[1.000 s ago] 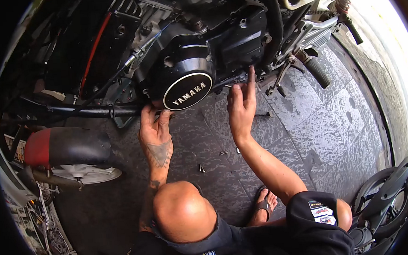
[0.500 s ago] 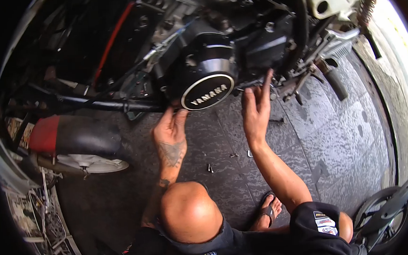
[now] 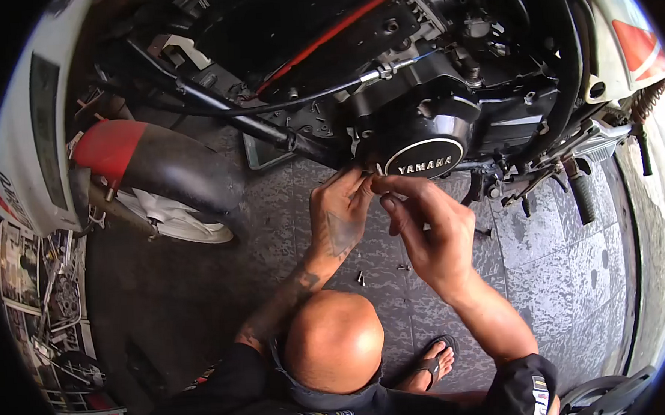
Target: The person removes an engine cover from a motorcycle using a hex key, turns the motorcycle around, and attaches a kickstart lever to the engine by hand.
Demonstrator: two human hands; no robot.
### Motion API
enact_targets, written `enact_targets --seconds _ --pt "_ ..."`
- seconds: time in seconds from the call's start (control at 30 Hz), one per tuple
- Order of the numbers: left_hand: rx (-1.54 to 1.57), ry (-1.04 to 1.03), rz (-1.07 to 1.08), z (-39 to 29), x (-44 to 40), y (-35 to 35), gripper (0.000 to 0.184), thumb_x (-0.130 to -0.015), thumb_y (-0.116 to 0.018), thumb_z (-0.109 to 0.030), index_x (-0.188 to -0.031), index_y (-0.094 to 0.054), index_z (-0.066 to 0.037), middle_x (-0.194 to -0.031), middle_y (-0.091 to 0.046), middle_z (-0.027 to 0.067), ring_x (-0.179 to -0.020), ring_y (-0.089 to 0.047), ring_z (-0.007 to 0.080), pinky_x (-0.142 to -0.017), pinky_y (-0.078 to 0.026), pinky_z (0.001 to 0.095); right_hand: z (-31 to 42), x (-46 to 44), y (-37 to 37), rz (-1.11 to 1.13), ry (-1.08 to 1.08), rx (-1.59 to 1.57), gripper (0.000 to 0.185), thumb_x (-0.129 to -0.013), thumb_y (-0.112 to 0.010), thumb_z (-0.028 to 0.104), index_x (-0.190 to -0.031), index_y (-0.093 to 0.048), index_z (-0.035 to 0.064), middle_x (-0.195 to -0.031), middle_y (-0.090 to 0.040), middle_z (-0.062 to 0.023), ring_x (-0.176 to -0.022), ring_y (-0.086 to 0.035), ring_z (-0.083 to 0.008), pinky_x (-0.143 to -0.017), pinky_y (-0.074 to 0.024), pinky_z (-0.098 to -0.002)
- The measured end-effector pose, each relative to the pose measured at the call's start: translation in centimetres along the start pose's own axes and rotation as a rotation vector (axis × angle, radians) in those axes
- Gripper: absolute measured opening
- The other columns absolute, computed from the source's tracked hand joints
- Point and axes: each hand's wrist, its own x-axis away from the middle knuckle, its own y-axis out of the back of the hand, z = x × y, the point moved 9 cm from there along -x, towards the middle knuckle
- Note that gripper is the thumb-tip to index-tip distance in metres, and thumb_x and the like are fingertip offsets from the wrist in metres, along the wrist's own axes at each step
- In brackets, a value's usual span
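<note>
Your left hand (image 3: 339, 215) has its fingertips drawn together at the lower left edge of the YAMAHA engine cover (image 3: 423, 155), and your right hand (image 3: 441, 236) is curled with its index finger reaching in beside them. Whether either one grips anything, you cannot tell from here. The cover sits on the side of the motorcycle engine, at the far middle, just right of your fingertips.

The likeliest trouble is a slip: with both sets of fingertips crowded at that edge, anything small between them could drop to the floor (image 3: 555, 286). A knuckle could also scrape the cover's rim or the black frame tube (image 3: 257, 123), which runs close on the left. The loose bolts (image 3: 361, 278) lie on the floor between your hands and the sandaled foot (image 3: 440, 363) — a shift of that foot could scatter them.

What your fingertips meet is hidden, since the right hand overlaps the left there and the cover's underside faces away. A bowed head (image 3: 334, 343) blocks part of the near floor; the shallow tray (image 3: 250, 153) under the tube is partly covered, its contents hard to make out.
</note>
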Motion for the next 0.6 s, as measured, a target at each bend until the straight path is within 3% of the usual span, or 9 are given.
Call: enact_targets --seconds 0.1,0.23,0.3,0.37,0.43,0.6 --pt "0.023 -0.049 -0.009 -0.4 0.0 0.1 0.015 -0.090 -0.064 -0.017 -0.095 -0.066 -0.002 -0.087 -0.069 0.0135 -0.079 -0.069 0.0277 -0.064 -0.052 0.0339 1.2 -2.3 0.5 0.089 0.054 0.185 0.021 -0.083 -0.066 0.003 -0.103 -0.059 0.0039 -0.085 -0.066 -0.0134 -0.071 -0.067 -0.0308 -0.058 -0.0523 -0.0360" --pt "0.018 -0.018 -0.026 -0.3 0.1 0.2 0.017 -0.089 -0.066 -0.020 -0.095 -0.068 -0.005 -0.087 -0.071 0.0112 -0.076 -0.070 0.0261 -0.062 -0.053 0.0326 1.7 -4.7 0.4 0.232 0.067 0.280 0.019 -0.082 -0.067 0.004 -0.097 -0.056 0.0046 -0.075 -0.063 -0.0132 -0.068 -0.065 -0.0330 -0.056 -0.0498 -0.0393" --pt "0.057 -0.003 -0.046 0.2 0.1 0.2 0.018 -0.089 -0.067 -0.022 -0.095 -0.068 -0.005 -0.084 -0.070 0.0107 -0.074 -0.070 0.0257 -0.061 -0.052 0.0327 2.3 -5.8 0.2 0.274 0.081 0.322 0.016 -0.081 -0.066 0.004 -0.095 -0.057 0.0048 -0.077 -0.063 -0.0114 -0.072 -0.064 -0.0309 -0.059 -0.0504 -0.0393" --pt "0.099 0.019 -0.066 0.7 0.3 0.1 0.019 -0.088 -0.067 -0.024 -0.095 -0.068 -0.006 -0.082 -0.070 0.0101 -0.071 -0.070 0.0252 -0.059 -0.051 0.0327 3.6 -6.5 -0.7 0.375 0.246 0.536 0.011 -0.081 -0.065 0.005 -0.091 -0.060 0.0055 -0.078 -0.063 -0.0087 -0.077 -0.061 -0.0279 -0.065 -0.0506 -0.0383" --pt "0.000 0.010 0.004 0.9 0.3 -0.3 0.018 -0.088 -0.068 -0.015 -0.099 -0.067 -0.001 -0.082 -0.069 0.0114 -0.070 -0.067 0.0136 -0.057 -0.051 0.0273 4.0 -7.0 -1.3 0.424 0.242 0.586 0.009 -0.079 -0.066 0.006 -0.088 -0.062 0.0056 -0.079 -0.062 -0.0067 -0.081 -0.057 -0.0260 -0.069 -0.0503 -0.0374" --pt "0.008 0.068 -0.012 0.7 0.2 0.3 0.019 -0.087 -0.069 -0.020 -0.096 -0.067 -0.003 -0.080 -0.070 0.0110 -0.070 -0.069 0.0181 -0.056 -0.051 0.0296 4.4 -7.3 -1.9 0.453 0.245 0.664 0.011 -0.077 -0.066 0.004 -0.087 -0.063 0.0057 -0.081 -0.061 -0.0055 -0.083 -0.057 -0.0251 -0.069 -0.0500 -0.0379"
